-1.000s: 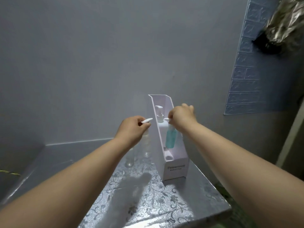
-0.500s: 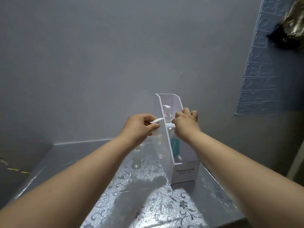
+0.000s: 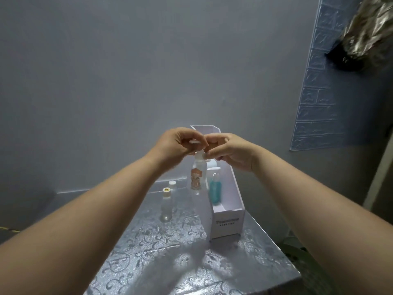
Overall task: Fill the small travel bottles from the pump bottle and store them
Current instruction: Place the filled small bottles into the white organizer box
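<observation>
A clear pump bottle (image 3: pixel 197 175) with an orange sticker stands on the table, just left of the white storage box (image 3: pixel 227 222). My left hand (image 3: pixel 176 145) pinches the bottle's white pump head (image 3: pixel 194 142) from above. My right hand (image 3: pixel 230 153) pinches the white collar at the bottle's neck (image 3: pixel 201 155). Inside the box stands a teal bottle (image 3: pixel 215 191) with a white pump (image 3: pixel 212 165). Two small clear travel bottles stand to the left, a nearer one (image 3: pixel 166 206) and one behind it (image 3: pixel 172 184); both have white tops.
The table (image 3: pixel 170 258) has a silver floral cover; its right edge falls away just past the box. A grey wall rises close behind the bottles. A blue brick-pattern panel (image 3: pixel 319 107) and a shiny dark bag (image 3: pixel 365 35) are at the upper right.
My right hand left the teal bottle's pump in the box and moved left to the clear bottle's neck. My left hand stayed on that bottle's pump head. The view shifted, uncovering the travel bottles.
</observation>
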Tool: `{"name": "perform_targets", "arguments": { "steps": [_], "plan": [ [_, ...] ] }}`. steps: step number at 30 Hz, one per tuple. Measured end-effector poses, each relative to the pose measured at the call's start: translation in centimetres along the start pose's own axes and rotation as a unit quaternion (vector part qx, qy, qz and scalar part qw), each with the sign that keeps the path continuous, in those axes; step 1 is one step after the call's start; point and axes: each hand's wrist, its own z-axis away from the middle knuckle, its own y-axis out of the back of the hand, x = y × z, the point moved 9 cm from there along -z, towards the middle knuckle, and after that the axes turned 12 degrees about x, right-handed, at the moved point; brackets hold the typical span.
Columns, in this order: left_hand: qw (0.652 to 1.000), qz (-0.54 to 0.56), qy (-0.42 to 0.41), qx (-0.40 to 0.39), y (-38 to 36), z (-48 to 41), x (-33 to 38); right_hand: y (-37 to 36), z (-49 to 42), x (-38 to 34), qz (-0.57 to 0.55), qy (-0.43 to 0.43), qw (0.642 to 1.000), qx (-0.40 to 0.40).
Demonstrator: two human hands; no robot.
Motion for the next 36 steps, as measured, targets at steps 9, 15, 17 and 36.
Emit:
{"name": "perform_targets", "arguments": {
  "steps": [9,15,17,36],
  "plan": [
    [0.996,0.072,0.028,0.042,-1.1,-0.6,-1.1,3.1,-0.1,-1.9,0.114,0.061,0.983,0.127],
    [0.994,-0.055,0.059,0.079,-0.9,-0.4,-4.1,4.4,-0.8,0.4,0.318,0.048,0.929,0.183],
    [0.988,-0.082,0.106,0.078,-1.0,0.5,-6.1,4.4,-1.1,2.0,0.396,0.043,0.897,0.194],
    [0.978,-0.103,0.179,0.026,0.0,3.8,-10.6,1.7,-1.2,7.5,0.683,0.090,0.696,0.201]
  ]
}}
